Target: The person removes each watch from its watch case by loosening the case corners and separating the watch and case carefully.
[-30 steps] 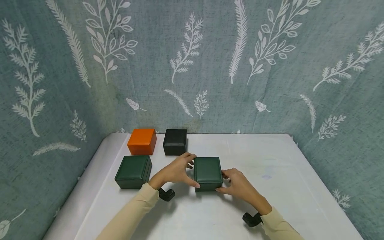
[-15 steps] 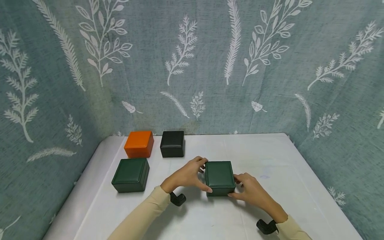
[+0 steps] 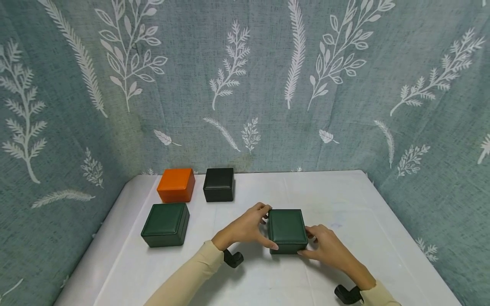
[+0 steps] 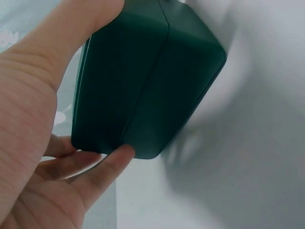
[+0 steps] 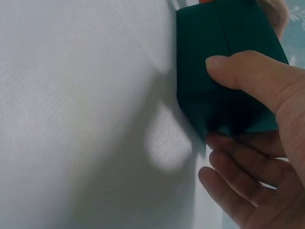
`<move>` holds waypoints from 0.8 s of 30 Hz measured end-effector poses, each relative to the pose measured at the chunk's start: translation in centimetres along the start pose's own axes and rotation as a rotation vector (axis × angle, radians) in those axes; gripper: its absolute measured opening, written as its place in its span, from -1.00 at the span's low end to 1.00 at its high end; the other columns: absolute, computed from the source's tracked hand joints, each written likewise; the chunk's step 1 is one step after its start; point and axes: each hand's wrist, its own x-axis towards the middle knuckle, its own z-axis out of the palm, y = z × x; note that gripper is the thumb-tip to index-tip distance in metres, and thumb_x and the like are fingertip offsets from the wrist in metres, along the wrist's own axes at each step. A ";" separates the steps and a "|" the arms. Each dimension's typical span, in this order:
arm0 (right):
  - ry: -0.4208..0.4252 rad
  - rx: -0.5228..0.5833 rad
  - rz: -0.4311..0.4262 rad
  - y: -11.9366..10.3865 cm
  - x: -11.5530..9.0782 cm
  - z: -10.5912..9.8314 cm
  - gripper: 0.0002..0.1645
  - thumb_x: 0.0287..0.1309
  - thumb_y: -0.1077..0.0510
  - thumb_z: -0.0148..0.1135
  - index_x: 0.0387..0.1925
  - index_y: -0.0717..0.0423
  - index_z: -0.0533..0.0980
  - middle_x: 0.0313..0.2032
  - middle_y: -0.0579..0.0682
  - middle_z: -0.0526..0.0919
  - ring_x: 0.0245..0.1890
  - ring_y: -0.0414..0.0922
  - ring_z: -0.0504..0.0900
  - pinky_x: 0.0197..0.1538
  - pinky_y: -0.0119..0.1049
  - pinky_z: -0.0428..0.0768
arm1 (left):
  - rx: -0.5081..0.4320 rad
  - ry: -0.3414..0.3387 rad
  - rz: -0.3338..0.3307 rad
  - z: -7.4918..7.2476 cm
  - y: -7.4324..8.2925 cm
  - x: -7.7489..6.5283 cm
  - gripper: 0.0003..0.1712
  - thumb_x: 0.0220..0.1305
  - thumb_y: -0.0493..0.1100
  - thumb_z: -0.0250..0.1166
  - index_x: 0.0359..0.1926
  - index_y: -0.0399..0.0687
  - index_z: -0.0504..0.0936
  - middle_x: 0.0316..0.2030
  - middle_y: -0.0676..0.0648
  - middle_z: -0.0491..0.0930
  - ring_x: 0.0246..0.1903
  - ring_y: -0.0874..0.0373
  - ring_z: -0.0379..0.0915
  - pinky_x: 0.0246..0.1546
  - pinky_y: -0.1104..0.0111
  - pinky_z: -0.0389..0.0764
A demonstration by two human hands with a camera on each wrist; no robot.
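A green lidded box (image 3: 287, 229) with a leather-like surface is held between both hands, right of the table's middle. Its left side is gripped by the left hand (image 3: 249, 227), thumb at the near corner and fingers at the far one. On the opposite side the right hand (image 3: 327, 246) holds the box, its thumb against the near face in the right wrist view. The left wrist view shows the lid seam running along the green box (image 4: 138, 90), lid shut. Whether the box's base touches the table is hard to tell.
Another green box (image 3: 165, 225) stands at the left of the white-covered table (image 3: 344, 195). Behind it are an orange box (image 3: 176, 185) and a black box (image 3: 218, 185), side by side near the back edge. A leaf-patterned curtain (image 3: 268, 85) encloses the back and sides.
Both hands have shifted right and slightly nearer with the green box between them. The other three boxes keep their places on the table; the head view has moved a little.
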 end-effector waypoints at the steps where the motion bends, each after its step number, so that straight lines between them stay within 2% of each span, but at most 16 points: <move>1: 0.000 0.003 0.000 0.0 -0.1 0.0 -0.19 -0.02 -0.03 0.66 0.16 0.36 0.57 -0.21 -0.05 0.60 -0.21 -0.07 0.59 -0.23 -0.30 0.66 | -0.004 -0.001 -0.001 0.0 0.0 0.0 0.26 -0.15 0.26 0.70 0.47 -0.21 0.33 0.23 -0.07 0.38 0.13 0.02 0.49 0.03 0.37 0.59; 10: 0.000 -0.006 0.012 0.2 -0.3 0.1 -0.14 -0.01 -0.10 0.65 0.19 0.35 0.56 -0.19 -0.07 0.61 -0.19 -0.08 0.60 -0.19 -0.25 0.65 | -0.023 0.006 -0.012 0.7 -0.6 -0.1 0.31 -0.11 0.30 0.66 0.51 -0.26 0.26 0.27 -0.06 0.35 0.13 0.06 0.46 0.02 0.35 0.59; 13: -0.027 0.040 0.013 0.6 -0.4 0.0 -0.08 0.02 -0.17 0.61 0.24 0.36 0.53 -0.14 -0.07 0.63 -0.17 -0.09 0.62 -0.17 -0.26 0.66 | -0.052 0.007 -0.030 1.0 -0.8 -0.5 0.34 -0.07 0.30 0.64 0.57 -0.17 0.19 0.33 -0.05 0.31 0.18 0.07 0.42 0.04 0.33 0.58; 18: -0.042 0.162 -0.018 1.9 -1.2 -0.6 0.06 0.07 -0.21 0.55 0.42 0.29 0.38 0.10 0.04 0.63 -0.06 -0.04 0.66 -0.05 -0.24 0.68 | -0.134 -0.008 -0.070 2.1 -1.5 -1.4 0.45 -0.03 0.22 0.65 0.66 -0.04 -0.07 0.40 -0.06 0.24 0.10 0.10 0.45 0.01 0.35 0.57; 21: -0.023 0.231 -0.052 2.5 -1.3 -1.1 0.11 0.07 -0.16 0.56 0.52 0.17 0.26 0.27 0.14 0.53 0.03 0.03 0.65 0.02 -0.20 0.68 | -0.165 0.006 -0.070 2.8 -2.1 -1.6 0.46 -0.03 0.17 0.67 0.66 -0.09 -0.10 0.39 -0.07 0.28 0.07 0.13 0.45 0.02 0.37 0.56; 24: -0.014 0.295 -0.083 2.8 -1.0 -1.6 0.14 0.07 -0.09 0.58 0.58 0.04 0.20 0.40 0.20 0.40 0.11 0.09 0.62 0.07 -0.19 0.66 | -0.179 0.020 -0.051 3.2 -2.4 -1.5 0.45 -0.04 0.15 0.68 0.64 -0.19 -0.06 0.38 -0.08 0.30 0.12 0.14 0.42 0.04 0.36 0.57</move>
